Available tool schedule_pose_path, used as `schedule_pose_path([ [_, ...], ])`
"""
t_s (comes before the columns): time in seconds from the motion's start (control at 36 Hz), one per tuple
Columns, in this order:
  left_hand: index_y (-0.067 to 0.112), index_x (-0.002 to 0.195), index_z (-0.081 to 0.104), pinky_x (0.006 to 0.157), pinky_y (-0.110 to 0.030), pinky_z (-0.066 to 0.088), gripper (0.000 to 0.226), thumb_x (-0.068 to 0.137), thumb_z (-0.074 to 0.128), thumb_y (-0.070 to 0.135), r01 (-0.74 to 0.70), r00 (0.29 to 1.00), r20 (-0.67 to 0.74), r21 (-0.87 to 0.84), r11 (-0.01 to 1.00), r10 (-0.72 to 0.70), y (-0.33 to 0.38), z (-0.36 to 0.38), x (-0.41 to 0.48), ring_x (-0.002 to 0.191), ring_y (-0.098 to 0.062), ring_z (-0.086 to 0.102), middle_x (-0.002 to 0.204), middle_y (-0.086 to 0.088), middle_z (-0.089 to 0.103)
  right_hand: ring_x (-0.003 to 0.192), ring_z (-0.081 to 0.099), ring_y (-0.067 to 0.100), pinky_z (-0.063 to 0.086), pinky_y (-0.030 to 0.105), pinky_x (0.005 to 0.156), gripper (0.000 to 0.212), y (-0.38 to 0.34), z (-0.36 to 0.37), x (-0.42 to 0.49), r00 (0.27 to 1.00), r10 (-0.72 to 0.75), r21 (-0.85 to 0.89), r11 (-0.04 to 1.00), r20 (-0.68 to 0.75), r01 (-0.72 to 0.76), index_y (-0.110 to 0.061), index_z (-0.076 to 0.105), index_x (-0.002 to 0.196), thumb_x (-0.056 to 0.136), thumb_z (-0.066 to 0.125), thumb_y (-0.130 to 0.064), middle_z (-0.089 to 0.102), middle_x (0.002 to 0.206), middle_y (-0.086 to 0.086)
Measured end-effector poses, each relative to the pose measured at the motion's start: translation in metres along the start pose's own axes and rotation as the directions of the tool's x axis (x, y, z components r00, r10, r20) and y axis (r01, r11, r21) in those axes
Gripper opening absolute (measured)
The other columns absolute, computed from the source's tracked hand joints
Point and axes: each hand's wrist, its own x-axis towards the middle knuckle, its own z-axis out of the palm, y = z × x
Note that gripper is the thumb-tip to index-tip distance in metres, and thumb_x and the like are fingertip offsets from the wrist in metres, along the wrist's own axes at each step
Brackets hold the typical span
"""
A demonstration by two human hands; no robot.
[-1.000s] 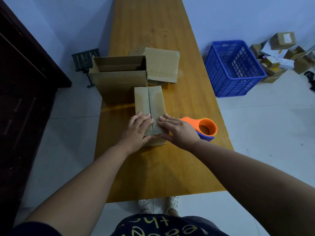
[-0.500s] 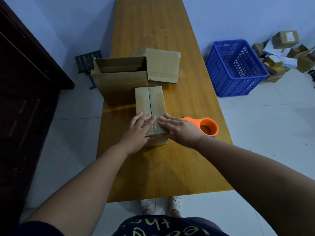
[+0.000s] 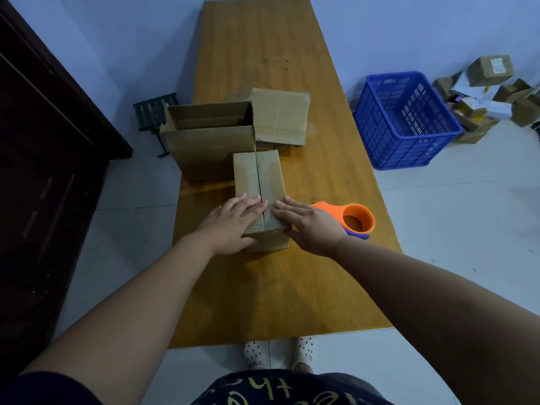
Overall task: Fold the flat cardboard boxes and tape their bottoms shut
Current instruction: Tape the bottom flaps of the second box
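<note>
A small cardboard box point(image 3: 258, 182) stands on the wooden bench point(image 3: 263, 287), near the middle of it and in front of the person. Its two long flaps are folded down, and the seam between them runs away from the person as a dark line.

The left hand point(image 3: 230, 226) lies flat on the left flap at the near end of the box. Its fingers are straight and close together, and they press down on the cardboard. The right hand point(image 3: 309, 226) lies in the same way on the right flap, with its fingertips almost at the seam. Neither hand closes its grip on anything; both stay spread and only push on the flaps. The fingertips of the two hands are very near to each other, one hand on each side of the seam.

An orange tape dispenser point(image 3: 358, 220) lies on the bench just beside the right hand, partly hidden behind the wrist.

Behind the small box, a larger open box point(image 3: 210, 141) stands with its opening up, at the left edge of the bench. A third box point(image 3: 280, 118) sits to the right of it, touching it.

On the floor to the right stands a blue crate point(image 3: 406, 121), and past it is a pile of parcels point(image 3: 491, 92). A dark cabinet point(image 3: 35, 171) stands on the left side.
</note>
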Motion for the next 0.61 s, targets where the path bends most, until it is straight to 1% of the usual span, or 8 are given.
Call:
schedule_pose_path([
  [0.14, 0.034, 0.151, -0.009, 0.115, -0.048, 0.018, 0.079, 0.098, 0.049, 0.033, 0.0, 1.0, -0.005, -0.04, 0.999, 0.0, 0.005, -0.001, -0.005, 0.146, -0.016, -0.013, 0.159, 0.013, -0.013, 0.146, 0.022, 0.019, 0.032, 0.036, 0.113, 0.057, -0.002, -0.01, 0.003, 0.992, 0.058, -0.018, 0.998, 0.108, -0.057, -0.018, 0.039, 0.146, 0.094, 0.061, -0.025, 0.034, 0.155, 0.0],
  [0.22, 0.032, 0.151, -0.009, 0.115, -0.049, 0.022, 0.081, 0.097, 0.051, 0.031, 0.014, 0.999, -0.033, -0.062, 0.998, -0.016, 0.008, 0.0, -0.006, 0.146, -0.016, -0.012, 0.159, 0.012, -0.011, 0.147, 0.019, 0.016, 0.027, 0.033, 0.115, 0.06, -0.002, -0.017, 0.005, 0.983, 0.072, -0.044, 0.997, 0.167, -0.066, -0.02, 0.037, 0.147, 0.094, 0.059, -0.035, 0.031, 0.156, -0.003],
  [0.33, 0.035, 0.148, -0.019, 0.11, -0.049, 0.028, 0.097, 0.089, 0.057, 0.051, 0.07, 0.997, -0.016, -0.129, 0.989, -0.072, 0.01, -0.007, -0.008, 0.146, -0.02, -0.002, 0.161, 0.002, 0.0, 0.141, 0.033, 0.015, 0.035, 0.033, 0.11, 0.042, -0.012, -0.015, 0.008, 0.987, 0.155, 0.118, 0.98, 0.032, -0.158, -0.017, 0.055, 0.135, 0.097, 0.054, -0.036, 0.047, 0.146, 0.001],
  [0.39, 0.038, 0.146, -0.023, 0.105, -0.048, 0.034, 0.098, 0.087, 0.051, 0.061, 0.083, 0.993, -0.072, -0.186, 0.979, -0.098, 0.016, -0.006, -0.008, 0.145, -0.022, 0.01, 0.16, 0.0, 0.011, 0.134, 0.045, 0.017, 0.043, 0.034, 0.105, 0.032, -0.019, -0.012, 0.011, 0.967, 0.247, 0.206, 0.951, -0.054, -0.231, -0.013, 0.065, 0.123, 0.098, 0.054, -0.029, 0.059, 0.135, 0.005],
  [0.47, 0.038, 0.146, -0.023, 0.089, -0.038, 0.043, 0.085, 0.092, 0.038, 0.062, 0.094, 0.967, -0.218, -0.189, 0.977, -0.135, 0.024, 0.004, -0.008, 0.127, -0.022, 0.041, 0.147, -0.001, 0.04, 0.121, 0.057, 0.026, 0.049, 0.04, 0.097, 0.026, -0.029, -0.009, 0.017, 0.923, 0.365, 0.27, 0.907, -0.124, -0.322, -0.008, 0.068, 0.117, 0.095, 0.058, -0.018, 0.064, 0.125, 0.012],
  [0.53, 0.029, 0.152, -0.007, 0.078, -0.032, 0.043, 0.07, 0.099, 0.033, 0.05, 0.119, 0.931, -0.334, -0.092, 0.989, -0.143, 0.033, 0.009, -0.012, 0.112, -0.021, 0.052, 0.132, -0.003, 0.054, 0.13, 0.046, 0.029, 0.043, 0.042, 0.105, 0.043, -0.036, -0.008, 0.021, 0.881, 0.469, 0.251, 0.862, -0.064, -0.441, -0.016, 0.053, 0.136, 0.095, 0.059, -0.026, 0.044, 0.145, 0.012],
  [0.56, 0.024, 0.154, 0.004, 0.074, -0.03, 0.041, 0.061, 0.102, 0.03, 0.042, 0.14, 0.91, -0.392, -0.024, 0.99, -0.138, 0.04, 0.01, -0.016, 0.106, -0.021, 0.055, 0.126, -0.004, 0.059, 0.136, 0.037, 0.03, 0.037, 0.044, 0.11, 0.054, -0.039, -0.008, 0.022, 0.831, 0.556, 0.236, 0.809, -0.008, -0.539, -0.023, 0.041, 0.145, 0.095, 0.058, -0.034, 0.033, 0.152, 0.011],
  [0.61, 0.019, 0.151, 0.025, 0.07, -0.027, 0.037, 0.048, 0.104, 0.026, 0.029, 0.15, 0.885, -0.451, 0.045, 0.988, -0.114, 0.05, 0.012, -0.023, 0.102, -0.02, 0.058, 0.119, -0.004, 0.063, 0.14, 0.027, 0.032, 0.029, 0.049, 0.113, 0.062, -0.043, -0.007, 0.024, 0.703, 0.702, 0.183, 0.681, 0.112, -0.709, -0.032, 0.028, 0.15, 0.095, 0.05, -0.049, 0.029, 0.152, 0.009],
])
